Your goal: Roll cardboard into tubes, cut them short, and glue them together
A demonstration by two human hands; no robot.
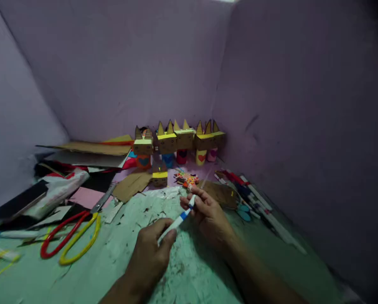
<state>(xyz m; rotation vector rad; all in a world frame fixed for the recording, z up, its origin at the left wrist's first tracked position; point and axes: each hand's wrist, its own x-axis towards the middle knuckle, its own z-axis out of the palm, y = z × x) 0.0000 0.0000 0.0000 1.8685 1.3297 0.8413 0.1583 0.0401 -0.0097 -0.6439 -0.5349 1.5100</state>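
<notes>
My left hand (152,249) is closed around the body of a white marker with a blue band (178,220). It points up and to the right, over the green work surface (179,270). At its far end my right hand (209,213) pinches the white-and-blue cap (192,201) between thumb and fingers. Whether cap and marker still touch is hard to see. Just beyond my right hand lies a colourful patterned piece (189,179). A small cardboard box with a yellow top (160,177) stands behind the marker.
Large scissors with red and yellow handles (77,234) lie at the left, near cardboard sheets (90,147) and a plastic bag (60,192). Cardboard cat-like heads on coloured tubes (166,143) line the back. Several markers (255,194) lie along the right wall (303,126).
</notes>
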